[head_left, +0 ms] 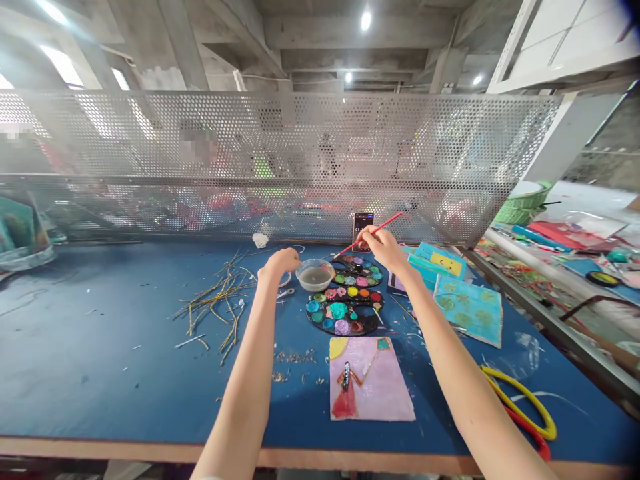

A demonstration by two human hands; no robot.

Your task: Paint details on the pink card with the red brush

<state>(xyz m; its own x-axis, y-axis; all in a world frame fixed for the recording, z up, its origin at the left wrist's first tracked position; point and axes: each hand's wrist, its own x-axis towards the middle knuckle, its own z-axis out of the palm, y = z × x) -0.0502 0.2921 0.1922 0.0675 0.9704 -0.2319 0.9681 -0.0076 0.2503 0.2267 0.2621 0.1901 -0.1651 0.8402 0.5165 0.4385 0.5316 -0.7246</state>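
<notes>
In my right hand [379, 244] is a thin red paintbrush [391, 221], slanting down to the left, its tip above the gap between the water bowl and the far palette. The clear bowl [315, 283] holds grey, cloudy water. Just left of its rim is my left hand [283, 263], its fingers curled closed; what they hold, if anything, is hidden. Two black palettes with colourful wells, a far one [357, 271] and a near one [320, 298], stand right of the bowl. Nearest me lies a lilac painted panel [385, 387] with a red-dressed figure and a yellow corner.
Brown twigs [220, 300] lie to the left. On the right are a blue patterned panel [470, 308], a smiling yellow-and-blue piece [447, 263], and yellow-handled scissors [530, 400]. A phone [363, 222] leans near the perforated metal screen [300, 147]. Small scraps dot the blue table [125, 393].
</notes>
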